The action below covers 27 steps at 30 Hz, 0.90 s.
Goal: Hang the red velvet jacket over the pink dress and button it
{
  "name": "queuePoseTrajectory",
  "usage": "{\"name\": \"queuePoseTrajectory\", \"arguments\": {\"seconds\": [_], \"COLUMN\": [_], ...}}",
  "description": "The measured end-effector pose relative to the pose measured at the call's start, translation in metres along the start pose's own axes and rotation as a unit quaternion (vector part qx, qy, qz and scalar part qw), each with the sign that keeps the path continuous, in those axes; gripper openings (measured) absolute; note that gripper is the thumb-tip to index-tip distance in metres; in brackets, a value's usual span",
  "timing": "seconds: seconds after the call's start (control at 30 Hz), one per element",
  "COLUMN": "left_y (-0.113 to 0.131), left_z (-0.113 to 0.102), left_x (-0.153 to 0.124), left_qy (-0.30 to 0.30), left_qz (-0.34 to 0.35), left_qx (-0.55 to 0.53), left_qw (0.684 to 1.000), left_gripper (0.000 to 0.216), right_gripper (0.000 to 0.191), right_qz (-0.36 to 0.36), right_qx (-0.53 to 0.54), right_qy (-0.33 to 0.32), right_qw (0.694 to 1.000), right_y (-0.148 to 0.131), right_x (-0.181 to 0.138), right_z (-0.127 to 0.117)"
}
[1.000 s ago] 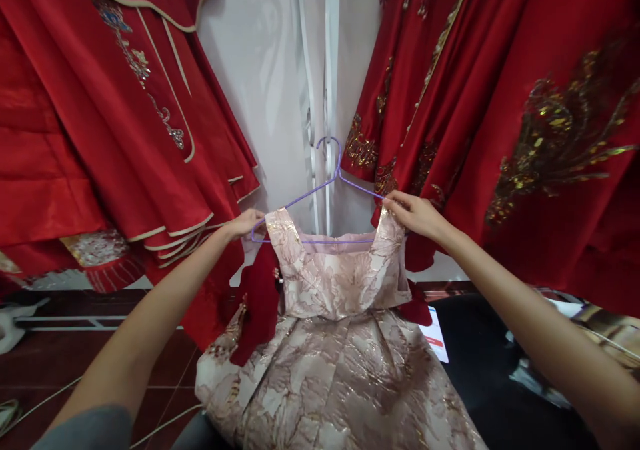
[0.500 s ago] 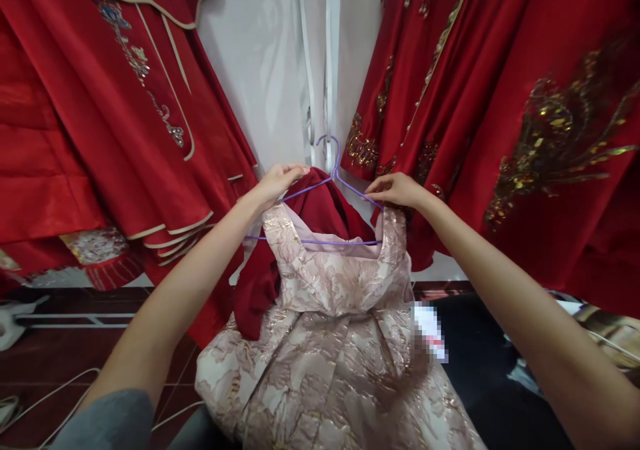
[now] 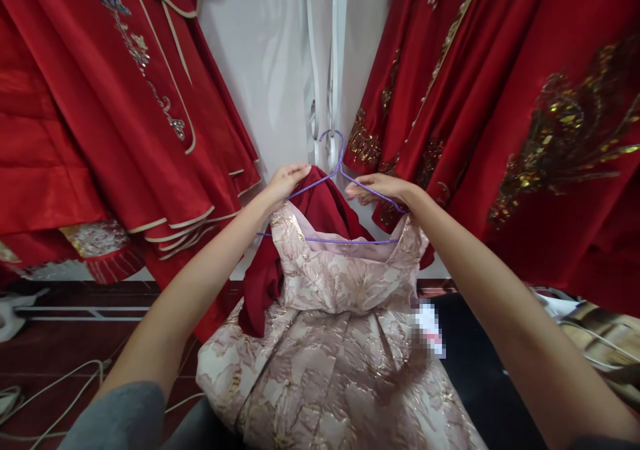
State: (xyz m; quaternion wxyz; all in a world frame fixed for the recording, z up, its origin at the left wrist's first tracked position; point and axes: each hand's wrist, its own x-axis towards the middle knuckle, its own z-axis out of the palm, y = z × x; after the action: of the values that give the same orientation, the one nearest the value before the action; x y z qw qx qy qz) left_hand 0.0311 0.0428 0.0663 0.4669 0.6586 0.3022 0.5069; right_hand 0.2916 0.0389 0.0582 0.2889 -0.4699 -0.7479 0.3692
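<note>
Between the two forearms, the dress (image 3: 330,370) hangs on a purple hanger (image 3: 350,242), its length running from the neckline back toward the person, the hanger crosswise. A red cloth (image 3: 327,203) rises behind the neckline. The left hand (image 3: 287,182), nearer its top edge, has the fingers pinched closed on it. The right hand (image 3: 387,185) reaches behind the hanger's right slope, loosely bent; whether it grips anything I cannot tell. Beyond the hook is a white wall (image 3: 260,43), with open room between the red garments (image 3: 125,157) hanging at either side.
</note>
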Motion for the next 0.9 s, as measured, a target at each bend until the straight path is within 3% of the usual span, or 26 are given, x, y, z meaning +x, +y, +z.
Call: {"name": "queuePoseTrajectory", "arguments": {"seconds": [0.13,0.23,0.37,0.53,0.63,0.77,0.9], "left_y": [0.000,0.000,-0.009,-0.019,-0.015,0.003,0.019], "left_z": [0.000,-0.004,-0.011,-0.013,-0.013,-0.014,-0.014], "left_x": [0.002,0.004,0.010,0.017,0.017,0.013,0.013], "left_qy": [-0.016,-0.030,-0.008,-0.015,-0.051,-0.104,-0.185], "left_qz": [-0.032,-0.026,0.036,0.131,0.121,0.074,0.033], "left_qx": [-0.005,0.030,0.150,0.312,0.331,0.253,0.250], "left_qw": [0.999,0.999,0.988,0.941,0.934,0.959,0.950], "left_gripper": [0.033,0.036,0.029,0.019,0.022,0.028,0.032], "right_gripper": [0.033,0.032,0.025,0.016,0.031,0.034,0.043], "right_qz": [0.013,0.009,-0.006,-0.048,-0.077,-0.101,-0.071], "right_qx": [-0.033,-0.023,-0.022,-0.089,-0.130,-0.220,-0.343], "right_qy": [-0.082,-0.099,-0.025,0.100,0.113,0.116,0.127], "right_qw": [0.996,0.995,0.999,0.990,0.982,0.963,0.928], "right_y": [-0.006,-0.010,-0.007,0.000,0.002,0.002,0.005], "right_x": [-0.003,-0.002,0.000,0.004,0.005,-0.001,-0.015], "right_z": [0.001,0.005,0.007,0.003,-0.003,-0.016,-0.033]}}
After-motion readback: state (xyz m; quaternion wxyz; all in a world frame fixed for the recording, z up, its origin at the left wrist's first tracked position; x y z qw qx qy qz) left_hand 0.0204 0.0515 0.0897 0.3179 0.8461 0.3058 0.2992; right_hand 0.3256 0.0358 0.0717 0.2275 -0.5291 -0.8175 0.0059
